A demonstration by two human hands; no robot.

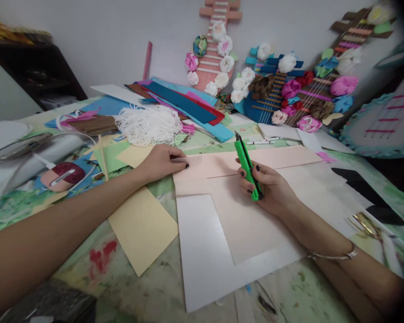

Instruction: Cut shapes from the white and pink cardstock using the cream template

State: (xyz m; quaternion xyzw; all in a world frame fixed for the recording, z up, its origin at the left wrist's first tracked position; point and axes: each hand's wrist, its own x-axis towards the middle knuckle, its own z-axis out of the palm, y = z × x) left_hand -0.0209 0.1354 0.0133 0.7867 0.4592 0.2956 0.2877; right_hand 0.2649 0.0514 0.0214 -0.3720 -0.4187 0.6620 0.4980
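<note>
My right hand (269,186) grips a green utility knife (246,167), its tip pointing up and away over a pale pink sheet (242,215). That pink sheet lies on a white board (202,255) and shows a long straight cut line near its far edge. My left hand (161,161) presses flat on the pink sheet's far left corner, fingers together. Both hands have dark nail polish, and a thin bracelet (333,255) circles my right wrist.
A yellow sheet (143,229) lies left of the white board. A tangle of white string (148,125), stacked coloured paper (188,105) and paper-flower crafts (283,85) fill the far side. Gold scissors (365,224) lie at right. A dark shelf (37,72) stands at far left.
</note>
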